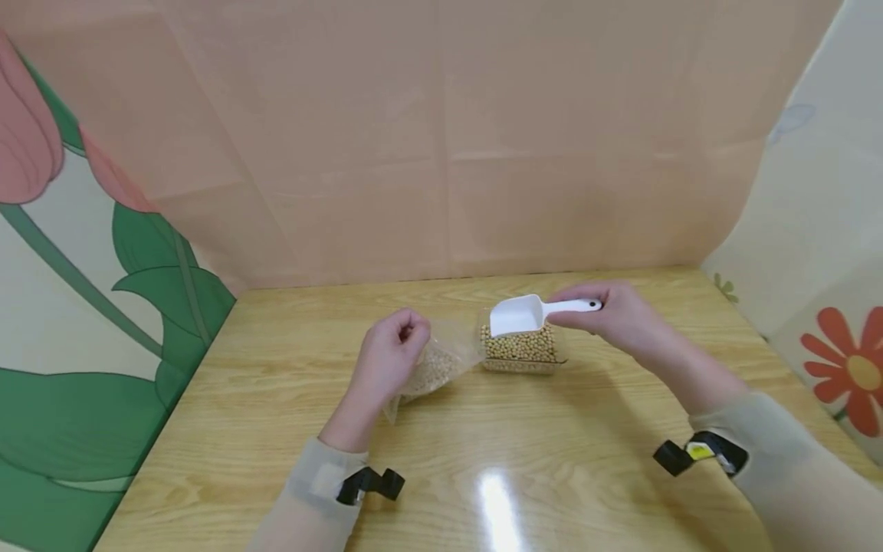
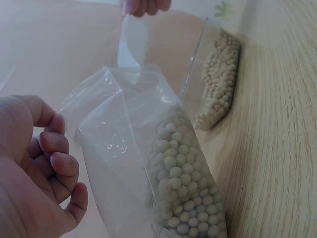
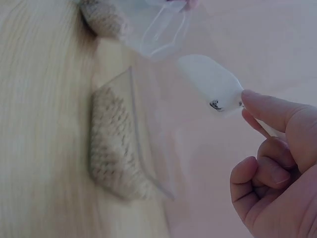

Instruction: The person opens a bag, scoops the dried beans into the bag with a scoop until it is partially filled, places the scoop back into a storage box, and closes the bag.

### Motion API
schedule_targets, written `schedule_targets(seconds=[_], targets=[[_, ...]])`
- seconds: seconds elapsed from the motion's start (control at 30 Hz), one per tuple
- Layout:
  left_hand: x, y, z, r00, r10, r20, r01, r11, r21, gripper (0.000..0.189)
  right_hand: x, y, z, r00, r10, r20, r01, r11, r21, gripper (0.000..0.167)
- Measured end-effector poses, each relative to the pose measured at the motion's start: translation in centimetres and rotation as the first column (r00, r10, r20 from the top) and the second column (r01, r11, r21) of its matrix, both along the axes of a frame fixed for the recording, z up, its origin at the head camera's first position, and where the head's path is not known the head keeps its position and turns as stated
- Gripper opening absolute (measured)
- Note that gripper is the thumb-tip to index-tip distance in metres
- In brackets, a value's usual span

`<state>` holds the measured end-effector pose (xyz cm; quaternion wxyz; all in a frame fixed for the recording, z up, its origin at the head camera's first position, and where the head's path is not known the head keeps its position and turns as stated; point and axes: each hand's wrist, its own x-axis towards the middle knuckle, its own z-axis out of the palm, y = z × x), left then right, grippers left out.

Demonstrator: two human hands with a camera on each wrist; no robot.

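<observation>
In the head view my left hand [image 1: 388,354] pinches the upper edge of a clear plastic bag [image 1: 457,341]. Round pale beans [image 2: 183,168] fill the bag's lower part in the left wrist view. My right hand [image 1: 624,318] grips the handle of a white scoop [image 1: 516,316], thumb and forefinger on it. The scoop hangs over a clear rectangular container [image 1: 520,368] of similar yellowish beans [image 1: 513,349], and no beans show in its bowl. From the right wrist, a small dark mark [image 3: 216,105] is visible on the scoop.
Bag and container sit side by side on a wooden table [image 1: 262,429], the bag to the left. A pinkish sheet [image 1: 441,153] hangs along the table's back edge. Painted walls with a green plant [image 1: 159,253] and a red flower [image 1: 848,368] flank it.
</observation>
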<state>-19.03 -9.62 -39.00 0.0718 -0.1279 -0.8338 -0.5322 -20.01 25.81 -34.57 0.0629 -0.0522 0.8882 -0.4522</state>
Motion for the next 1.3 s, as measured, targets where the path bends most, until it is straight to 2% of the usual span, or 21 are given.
schedule_targets(seconds=[0.27, 0.5, 0.73, 0.93, 1.3], targets=[[0.1, -0.2, 0.1, 1.0, 0.007, 0.023, -0.007, 1.0, -0.001, 0.019, -0.7, 1.8, -1.6, 1.0, -0.006, -0.029, 0.008, 0.996, 0.091, 0.056], [0.1, -0.3, 0.1, 0.999, 0.001, 0.032, -0.001, 1.0, 0.005, 0.019, -0.8, 2.7, -2.2, 0.999, 0.001, -0.051, 0.006, 0.99, 0.144, 0.051], [0.1, -0.3, 0.0, 0.999, 0.001, 0.034, -0.001, 1.0, 0.012, 0.019, -1.5, 3.3, -2.7, 0.995, 0.038, -0.094, -0.015, 0.972, 0.235, 0.045], [0.0, -0.3, 0.0, 1.0, 0.005, 0.027, -0.005, 1.0, 0.006, 0.018, -1.9, 3.4, -2.7, 0.995, 0.058, -0.08, -0.032, 0.957, 0.288, 0.042], [-0.2, -0.2, -0.1, 1.0, -0.001, 0.018, 0.001, 1.0, 0.004, 0.019, -2.4, 2.4, -1.5, 0.992, 0.116, -0.053, -0.09, 0.932, 0.351, 0.041]])
